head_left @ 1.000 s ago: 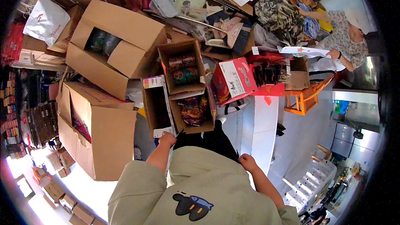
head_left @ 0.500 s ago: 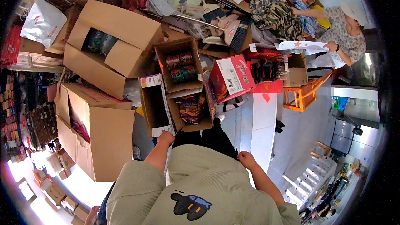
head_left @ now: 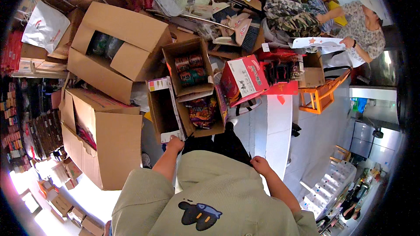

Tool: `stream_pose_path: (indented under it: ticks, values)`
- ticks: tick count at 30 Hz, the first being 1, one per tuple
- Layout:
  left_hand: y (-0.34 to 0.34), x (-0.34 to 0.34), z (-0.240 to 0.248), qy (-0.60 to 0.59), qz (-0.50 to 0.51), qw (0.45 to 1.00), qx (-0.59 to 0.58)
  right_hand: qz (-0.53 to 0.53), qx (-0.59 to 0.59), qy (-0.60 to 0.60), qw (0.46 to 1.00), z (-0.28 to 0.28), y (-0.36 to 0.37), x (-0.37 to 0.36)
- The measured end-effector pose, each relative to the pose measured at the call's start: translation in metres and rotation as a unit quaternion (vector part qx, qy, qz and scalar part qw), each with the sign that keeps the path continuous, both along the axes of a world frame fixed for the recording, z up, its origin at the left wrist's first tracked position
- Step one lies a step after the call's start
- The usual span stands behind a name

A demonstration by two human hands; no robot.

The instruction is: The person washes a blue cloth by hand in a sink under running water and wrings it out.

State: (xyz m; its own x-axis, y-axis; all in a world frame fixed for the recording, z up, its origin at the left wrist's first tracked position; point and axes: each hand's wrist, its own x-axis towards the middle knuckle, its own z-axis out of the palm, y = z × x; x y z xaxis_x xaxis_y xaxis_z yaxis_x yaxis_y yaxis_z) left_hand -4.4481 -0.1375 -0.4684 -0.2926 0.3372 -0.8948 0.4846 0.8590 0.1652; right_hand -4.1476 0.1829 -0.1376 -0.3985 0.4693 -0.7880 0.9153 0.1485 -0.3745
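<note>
My left hand (head_left: pixel 175 143) is closed at the lower corner of a narrow open carton (head_left: pixel 158 98). Dark cloth shows beside its fingertips, but what they hold is hidden. My right hand (head_left: pixel 260 165) pinches the edge of my black trousers (head_left: pixel 218 143) at the hip. Just ahead of me stands an open cardboard box (head_left: pixel 187 130) with purple snack packets (head_left: pixel 202 112) inside. Beyond it a smaller box (head_left: pixel 169 56) holds cans with red and green labels (head_left: pixel 192 76). A red and white carton (head_left: pixel 245 81) is to its right.
Large brown cartons (head_left: pixel 118 144) are stacked on the left. Brooms and dustpans (head_left: pixel 240 30) lie at the back. At the far right a co-worker (head_left: pixel 361 30) reaches over camouflage cloth (head_left: pixel 291 15) and holds a white strip with stars. An orange wooden chair (head_left: pixel 321 98) stands nearer.
My hands stay almost where they were. The co-worker's arm has drawn back slightly to the right, and the camouflage cloth has shifted. Another person's hand at the lower left has gone from view.
</note>
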Motion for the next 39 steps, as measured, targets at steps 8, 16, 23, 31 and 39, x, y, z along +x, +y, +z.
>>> stream_pose_path:
  ticks: [8,16,23,31,39]
  values:
    - [0.100,-0.029,0.184,-0.027,0.172,0.984,-0.047,-0.078,0.008,-0.045,0.996,-0.021,-0.010,0.033]
    - [0.066,-0.022,0.163,-0.023,0.241,0.969,0.042,-0.046,0.002,-0.020,0.999,-0.025,-0.003,0.021]
    - [0.068,-0.022,0.178,-0.010,0.232,0.966,0.117,-0.073,0.005,-0.002,0.997,-0.037,-0.004,0.026]
    - [0.078,-0.030,0.181,0.000,0.191,0.973,0.127,-0.042,0.021,0.001,0.999,-0.027,0.000,0.019]
    - [0.085,-0.025,0.167,0.012,0.183,0.977,0.114,-0.038,0.043,0.021,0.998,-0.028,0.003,0.023]
